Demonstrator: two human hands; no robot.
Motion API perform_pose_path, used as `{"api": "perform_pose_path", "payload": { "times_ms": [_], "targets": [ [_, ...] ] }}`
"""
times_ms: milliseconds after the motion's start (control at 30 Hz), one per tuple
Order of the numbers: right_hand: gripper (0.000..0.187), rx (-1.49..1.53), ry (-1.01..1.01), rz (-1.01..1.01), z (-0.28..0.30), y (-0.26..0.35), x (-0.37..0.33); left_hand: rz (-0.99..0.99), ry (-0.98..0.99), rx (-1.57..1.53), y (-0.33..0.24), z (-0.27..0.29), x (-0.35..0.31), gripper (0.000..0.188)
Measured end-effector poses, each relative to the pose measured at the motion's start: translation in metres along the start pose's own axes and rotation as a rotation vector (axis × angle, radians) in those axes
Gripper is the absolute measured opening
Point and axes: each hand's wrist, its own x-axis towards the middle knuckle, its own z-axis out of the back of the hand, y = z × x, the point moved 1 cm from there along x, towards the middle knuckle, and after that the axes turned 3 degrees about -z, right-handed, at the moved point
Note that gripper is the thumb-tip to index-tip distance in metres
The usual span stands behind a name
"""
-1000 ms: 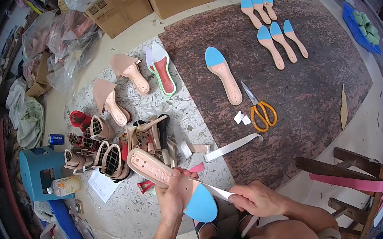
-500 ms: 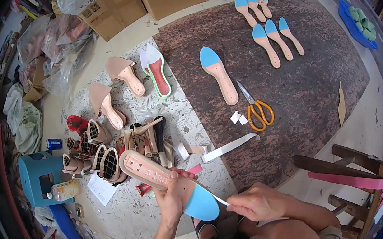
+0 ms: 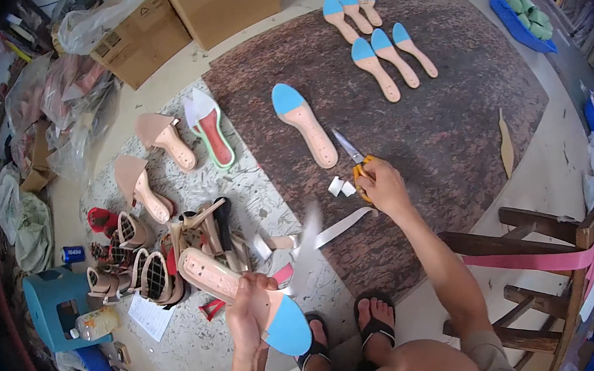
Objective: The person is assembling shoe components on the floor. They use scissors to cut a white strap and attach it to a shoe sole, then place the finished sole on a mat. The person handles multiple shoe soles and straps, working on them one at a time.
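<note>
My left hand (image 3: 246,316) is closed around the middle of a beige shoe sole (image 3: 208,271) with a blue toe part, held low in front of me. A blurred white strip (image 3: 310,240) rises beside that sole; its lower end is hard to make out. Out on the dark mat, my right hand (image 3: 384,186) has its fingers around the orange handles of the scissors (image 3: 348,147), whose blades point away and to the left. Beside the scissors lie small white scraps (image 3: 340,186). Just left of the blades rests another blue-toed sole (image 3: 305,127).
Several blue-toed soles (image 3: 376,69) lie at the mat's far side. Sandal parts (image 3: 161,145) and heeled shoes (image 3: 156,272) spread over the left. A wooden stool frame (image 3: 512,249) with pink strips stands right. A blue stool (image 3: 56,304) holds a bottle (image 3: 97,324). Cardboard boxes (image 3: 137,40) stand behind.
My right hand has let go of the white strip at the sole's edge and reached forward onto the scissors' handles. The strip now stands up, blurred. My left hand keeps the sole, slightly lower.
</note>
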Motion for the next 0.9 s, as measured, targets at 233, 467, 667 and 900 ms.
{"api": "perform_pose_path", "payload": {
  "times_ms": [233, 467, 667, 900],
  "targets": [
    [0.049, -0.089, 0.005, -0.136, -0.019, -0.058, 0.017, -0.031, 0.008, 0.003, 0.009, -0.003, 0.018, 0.015],
    [0.068, 0.825, 0.342, -0.273, 0.027, -0.021, -0.095, -0.063, -0.146, -0.108, 0.001, 0.013, 0.031, 0.019],
    [0.070, 0.885, 0.969, -0.012, -0.017, 0.011, -0.217, -0.084, -0.099, -0.291, 0.022, 0.009, 0.049, 0.024],
    [0.075, 0.780, 0.860, 0.090, -0.028, 0.066, -0.200, -0.076, -0.051, -0.299, 0.022, 0.005, 0.038, 0.024]
  ]
}}
